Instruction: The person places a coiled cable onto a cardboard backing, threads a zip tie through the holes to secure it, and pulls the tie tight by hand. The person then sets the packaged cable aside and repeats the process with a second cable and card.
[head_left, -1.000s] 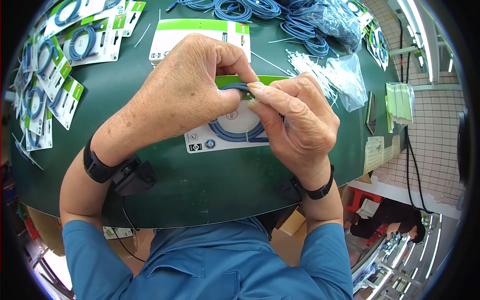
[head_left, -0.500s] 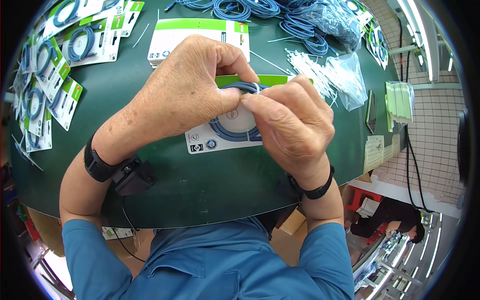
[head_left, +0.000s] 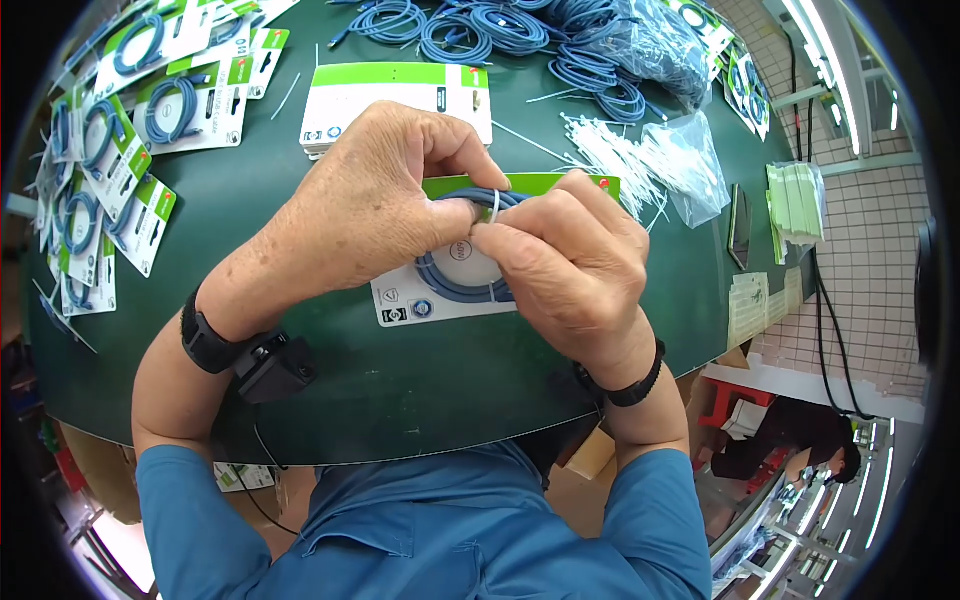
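In front of me lies a white and green packaging card [head_left: 450, 311] with a coiled blue cable [head_left: 462, 292] on it. A white cable tie [head_left: 495, 206] loops around the top of the coil, and another band shows lower on it. My left hand [head_left: 370, 205] pinches the coil between thumb and forefinger beside the upper tie. Close against it, my right hand [head_left: 580, 265] has thumb and forefinger pressed together at the tie's lower end. The fingertips hide exactly how the tie's end is gripped.
Behind my hands lies a stack of cards [head_left: 385, 85]. Finished-looking carded cables [head_left: 172, 112] crowd the left. Loose cable coils [head_left: 455, 35], scattered white ties [head_left: 615, 155] and a clear plastic bag [head_left: 690, 165] are at the back right. A phone-like dark slab [head_left: 739, 225] lies at right.
Both hands and the card appear slightly lower in the picture as the whole view shifts. The right hand has moved a little left and stays pinched at the tie.
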